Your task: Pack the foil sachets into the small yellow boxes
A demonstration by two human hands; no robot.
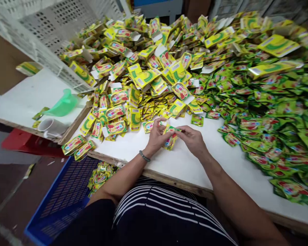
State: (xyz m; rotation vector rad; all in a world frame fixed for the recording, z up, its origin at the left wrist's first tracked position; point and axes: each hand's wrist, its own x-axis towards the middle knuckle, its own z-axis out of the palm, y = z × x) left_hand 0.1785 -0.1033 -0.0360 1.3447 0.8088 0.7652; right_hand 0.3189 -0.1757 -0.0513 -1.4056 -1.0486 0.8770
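Note:
Near the front edge of the white table (133,147), my left hand (157,136) grips a small yellow box (169,143) with a red and green print. My right hand (192,138) pinches something green at the top of that box, probably a packet partly hidden by the fingers. The two hands almost touch. Beyond them, yellow boxes (146,78), many with open white flaps, lie in a large heap. Green packets (254,124) are piled to the right.
On the left are a white perforated crate (53,24), a green scoop (63,104) and a white mug (52,127). A blue basket (64,191) holding yellow boxes or packets stands below the table edge, near a red stool or crate (28,143).

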